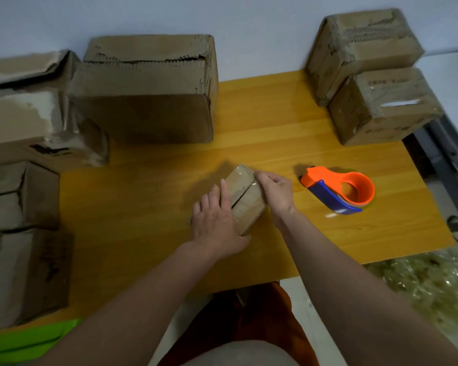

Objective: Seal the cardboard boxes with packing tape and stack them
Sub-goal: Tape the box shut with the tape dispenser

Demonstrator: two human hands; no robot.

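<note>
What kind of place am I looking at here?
Probably a small, informal packing station: worn brown cardboard boxes crowd a yellow wooden table, an orange-and-blue tape dispenser lies ready, and both hands work on a small taped cardboard box.

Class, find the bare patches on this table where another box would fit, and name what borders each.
Bare wood lies left of the small box both hands hold, bordered by the left stacks; also between the large box and the right-hand boxes. Around the tape dispenser it is tighter.

Left hand (214, 223) lies flat on a small box (246, 199) on the bench (148, 207); right hand (275, 192) pinches its far edge, dispenser (339, 191) nearby.
</note>
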